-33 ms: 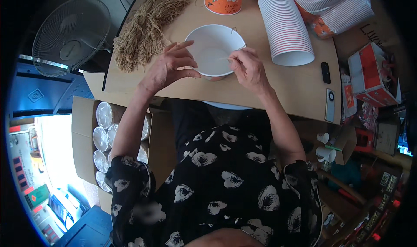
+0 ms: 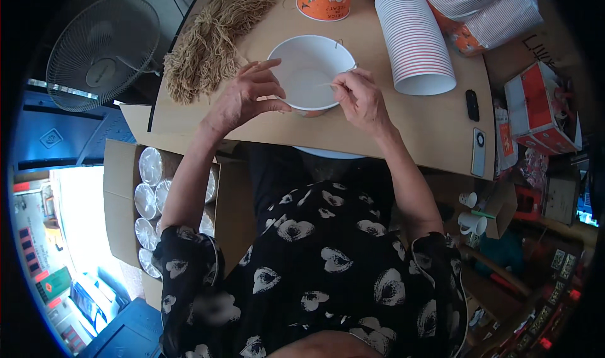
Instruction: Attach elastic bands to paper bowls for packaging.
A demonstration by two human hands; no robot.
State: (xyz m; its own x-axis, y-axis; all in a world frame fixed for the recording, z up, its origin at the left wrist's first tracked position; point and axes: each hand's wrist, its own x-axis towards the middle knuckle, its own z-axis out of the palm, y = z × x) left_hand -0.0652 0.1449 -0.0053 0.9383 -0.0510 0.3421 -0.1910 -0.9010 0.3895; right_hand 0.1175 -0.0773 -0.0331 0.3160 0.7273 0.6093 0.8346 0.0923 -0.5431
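Observation:
A white paper bucket [image 2: 309, 84] with some orange on its outside stands near the table's front edge, its mouth facing up. My left hand [image 2: 242, 100] is at its left rim, thumb and fingers apart, the fingertips by the rim. At the right rim my right hand [image 2: 359, 100] is closed in a pinch, a thin pale cord end [image 2: 333, 85] showing at its fingertips. A short loop of tan cord [image 2: 339, 43] pokes up from the far right of the rim. To the left lies a heap of tan cords [image 2: 214, 40].
A finished-looking orange bucket [image 2: 324, 2] stands at the back. Nested white buckets [image 2: 419, 40] lie to the right, beside wrapped striped stacks [image 2: 491, 15]. A black object [image 2: 472, 105] and a phone [image 2: 479, 152] lie at the right edge. A carton [image 2: 123, 200] of wrapped stacks and a fan [image 2: 104, 52] are left.

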